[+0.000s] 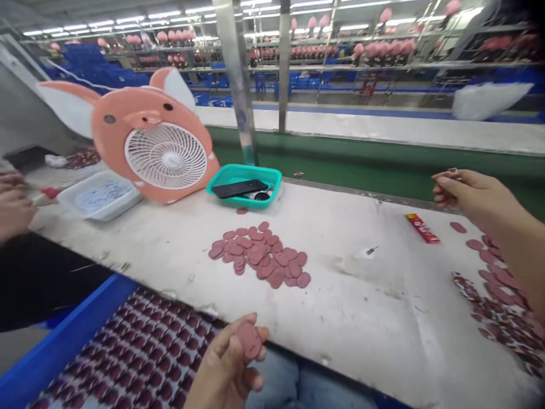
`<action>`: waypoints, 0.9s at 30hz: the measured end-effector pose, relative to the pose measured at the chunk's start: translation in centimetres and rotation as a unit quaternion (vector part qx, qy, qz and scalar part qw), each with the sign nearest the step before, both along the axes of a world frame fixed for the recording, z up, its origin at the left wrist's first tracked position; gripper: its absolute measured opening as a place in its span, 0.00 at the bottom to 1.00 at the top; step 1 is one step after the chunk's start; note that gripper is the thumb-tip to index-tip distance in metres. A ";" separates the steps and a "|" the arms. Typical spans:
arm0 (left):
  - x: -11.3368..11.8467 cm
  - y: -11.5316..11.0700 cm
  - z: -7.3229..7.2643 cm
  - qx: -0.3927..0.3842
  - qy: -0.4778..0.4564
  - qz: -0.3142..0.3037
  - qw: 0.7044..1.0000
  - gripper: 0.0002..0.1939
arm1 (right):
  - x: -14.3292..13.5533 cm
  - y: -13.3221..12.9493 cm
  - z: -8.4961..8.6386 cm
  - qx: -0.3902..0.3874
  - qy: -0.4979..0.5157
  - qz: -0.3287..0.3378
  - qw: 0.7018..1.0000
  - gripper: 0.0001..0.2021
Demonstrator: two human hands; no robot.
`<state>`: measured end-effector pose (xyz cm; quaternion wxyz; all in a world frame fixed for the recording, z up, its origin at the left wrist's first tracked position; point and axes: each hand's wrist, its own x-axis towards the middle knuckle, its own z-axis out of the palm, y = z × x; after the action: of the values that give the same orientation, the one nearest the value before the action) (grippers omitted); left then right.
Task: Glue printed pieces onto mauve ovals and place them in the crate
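Near the table's front edge, my left hand (pixel 230 363) grips a reddish-brown oval disc (pixel 249 339) with small dark holes, held between thumb and fingers. My right hand (pixel 468 190) is raised over the far right of the table, its fingers pinched round a tiny item too small to name. A pile of similar discs (pixel 259 255) lies on the white table (pixel 340 318) beyond my left hand. More discs (pixel 502 278) and a heap of small patterned pieces (pixel 506 329) lie below my right forearm.
A pink pig-shaped fan (pixel 170 159) stands behind a white tray (pixel 102 196). A teal basket (pixel 244 201) holds a phone. A red packet (pixel 422 229) lies at right. Lower left is a blue crate (pixel 72 341) of dark round pieces. Another person's hands (pixel 15 201) are at far left.
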<state>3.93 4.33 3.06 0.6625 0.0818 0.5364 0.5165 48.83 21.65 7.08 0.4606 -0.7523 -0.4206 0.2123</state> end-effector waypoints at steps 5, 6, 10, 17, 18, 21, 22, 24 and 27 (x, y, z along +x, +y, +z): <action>-1.3 -1.7 1.4 0.005 -0.067 -0.036 0.997 0.24 | -13.4 -7.4 2.5 0.009 0.157 0.136 0.978 0.25; -1.7 -2.1 1.4 0.006 -0.075 -0.049 0.996 0.23 | -15.9 -9.2 2.5 0.017 0.175 0.176 0.969 0.25; -3.3 -3.2 0.8 0.006 -0.085 -0.087 0.993 0.22 | -24.7 -15.1 1.0 0.048 0.129 0.481 0.866 0.10; -4.8 -3.7 -0.7 0.071 -0.124 -0.155 0.978 0.18 | -31.0 -17.3 -1.1 0.011 0.161 0.502 0.850 0.08; -4.8 -3.8 -0.7 0.066 -0.117 -0.149 0.980 0.18 | -31.1 -17.3 -1.1 0.019 0.149 0.505 0.850 0.08; -4.8 -3.9 -0.6 0.048 -0.102 -0.133 0.985 0.18 | -31.1 -17.1 -0.9 0.035 0.125 0.505 0.854 0.07; -4.8 -3.9 -0.6 0.047 -0.102 -0.134 0.985 0.18 | -31.1 -17.0 -0.8 0.034 0.126 0.503 0.854 0.07; -4.8 -3.8 -0.6 0.057 -0.112 -0.147 0.981 0.16 | -31.2 -16.9 -0.7 0.029 0.133 0.502 0.854 0.07; -4.9 -3.8 -0.8 0.070 -0.125 -0.163 0.976 0.16 | -31.3 -16.8 -0.6 0.039 0.131 0.512 0.848 0.07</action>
<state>-0.95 0.57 2.26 0.7920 0.1486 0.3914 0.4442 17.52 4.89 6.49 0.3662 -0.3765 -0.6897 0.4983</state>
